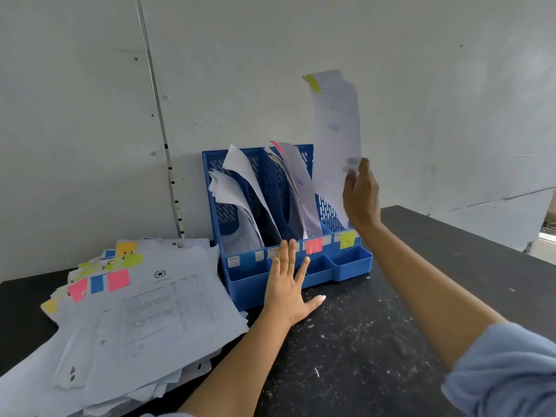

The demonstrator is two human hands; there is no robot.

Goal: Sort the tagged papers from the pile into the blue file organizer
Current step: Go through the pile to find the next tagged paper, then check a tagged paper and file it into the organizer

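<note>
Your right hand (359,191) pinched the yellow-tagged paper (337,127) upright, long axis vertical, directly above the rightmost slot of the blue file organizer (349,263), the one with the yellow label (347,239). Your left hand (287,281), fingers straight, pressed flat against the organizer's front, steadying it.

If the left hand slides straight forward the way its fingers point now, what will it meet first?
The left hand lies flat, fingers pointing at the blue file organizer. Its fingertips already appear to touch the front label strip, so that front is first. Exact contact is hard to judge.
</note>
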